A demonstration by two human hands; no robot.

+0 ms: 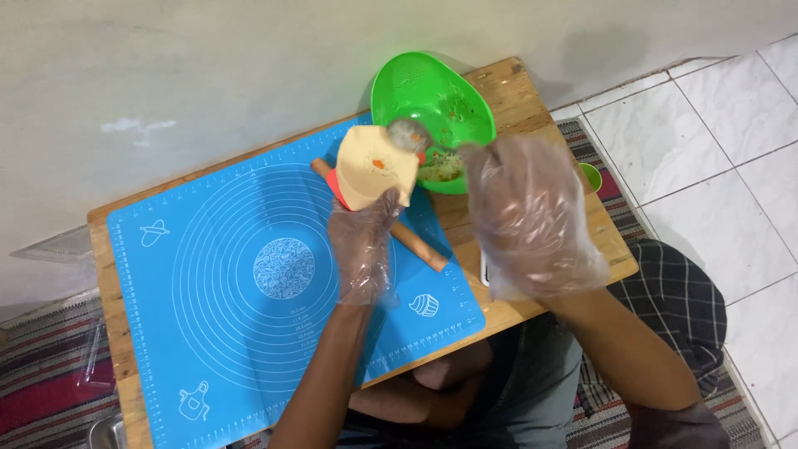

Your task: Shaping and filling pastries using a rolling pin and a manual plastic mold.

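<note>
Glossy green plastic colander (416,87), matt blue silicone mat (216,274), wooden table (532,91)

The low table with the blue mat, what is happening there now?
A person sits at a low wooden table, both hands in clear plastic gloves. The left hand holds up a pale dough wrapper with a bit of orange filling on it. The right hand holds a spoon at the wrapper's top edge. Just behind stands a green colander bowl with chopped filling inside. A wooden rolling pin lies on the blue baking mat.
</note>
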